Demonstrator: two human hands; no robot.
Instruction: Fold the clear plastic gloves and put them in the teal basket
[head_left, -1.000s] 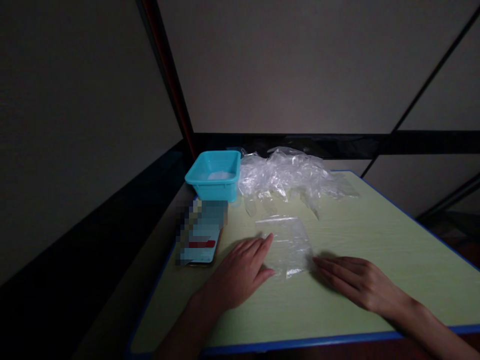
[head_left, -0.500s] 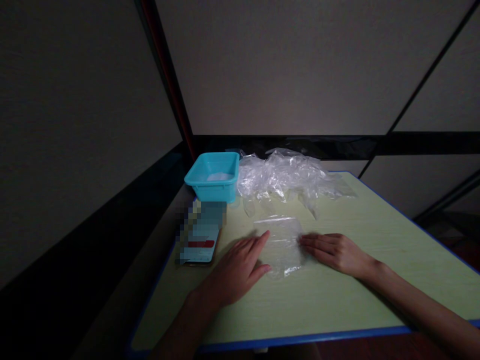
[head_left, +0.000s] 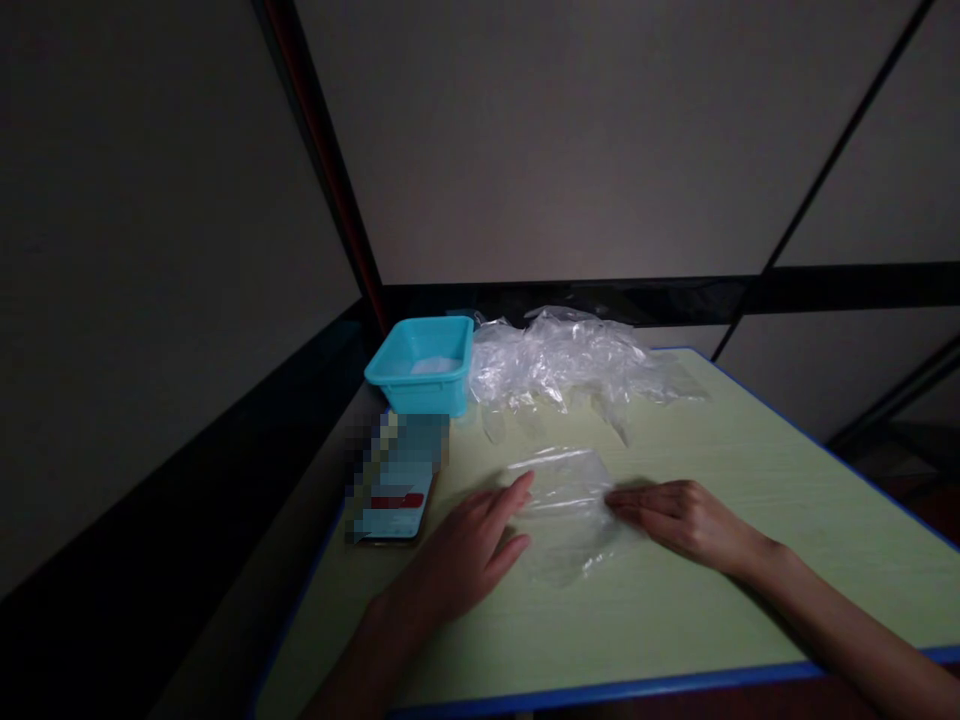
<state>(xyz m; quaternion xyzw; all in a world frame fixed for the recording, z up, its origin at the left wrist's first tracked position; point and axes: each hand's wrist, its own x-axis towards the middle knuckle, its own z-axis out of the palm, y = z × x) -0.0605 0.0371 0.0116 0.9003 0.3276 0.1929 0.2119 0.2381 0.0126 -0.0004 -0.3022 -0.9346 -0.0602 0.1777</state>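
A clear plastic glove or bag [head_left: 568, 505] lies flat on the pale green table [head_left: 675, 600] between my hands. My left hand [head_left: 469, 550] rests palm down on its left edge, fingers stretched out. My right hand [head_left: 686, 520] lies on the right edge with fingers extended along the table, fingertips on the plastic. Neither hand grips anything.
A heap of crumpled clear plastic [head_left: 562, 365] lies at the back of the table. A turquoise tub [head_left: 420, 367] stands at the back left corner with something white inside. A phone [head_left: 394, 480] lies in front of it near the left edge. The table edge is blue.
My right hand slid left from beside the plastic onto its right edge. The plastic has wrinkled and shifted slightly. My left hand stayed on the left edge.
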